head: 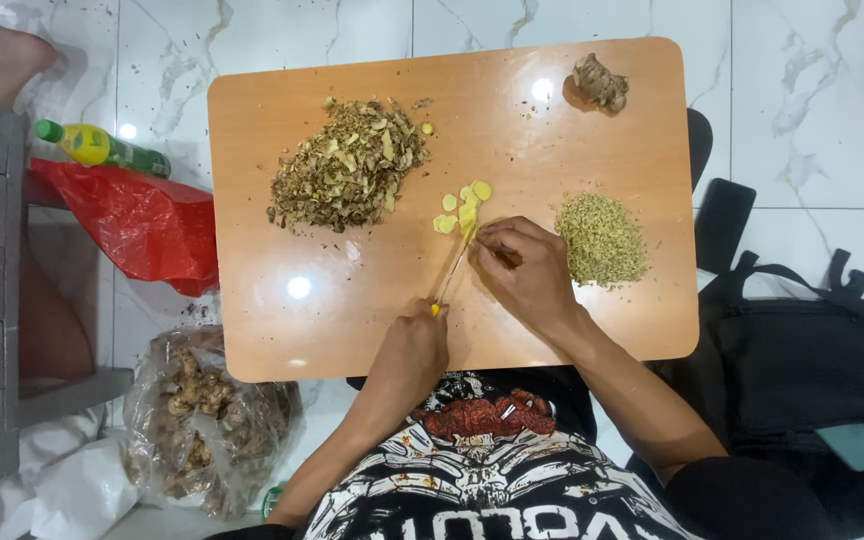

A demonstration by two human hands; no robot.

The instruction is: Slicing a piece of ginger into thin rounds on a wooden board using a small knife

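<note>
My left hand point(407, 350) grips a knife point(452, 272) by its yellow handle, the blade pointing up and away toward a few pale yellow ginger slices point(462, 208) on the wooden board point(292, 320). Next to the blade, my right hand point(525, 268) is curled with its fingertips pinching a small piece of ginger against the board; most of that piece is hidden under the fingers. A heap of brownish peelings and scraps point(347, 165) lies to the left of the slices. Just right of my right hand is a pile of finely chopped ginger point(600, 238).
A whole ginger root point(599, 82) sits at the board's far right corner. Left of the board lie a red plastic bag point(132, 225), a green and yellow bottle point(97, 147) and a clear bag of ginger roots point(202, 410). A black bag point(812, 360) and a phone point(857, 443) are at right.
</note>
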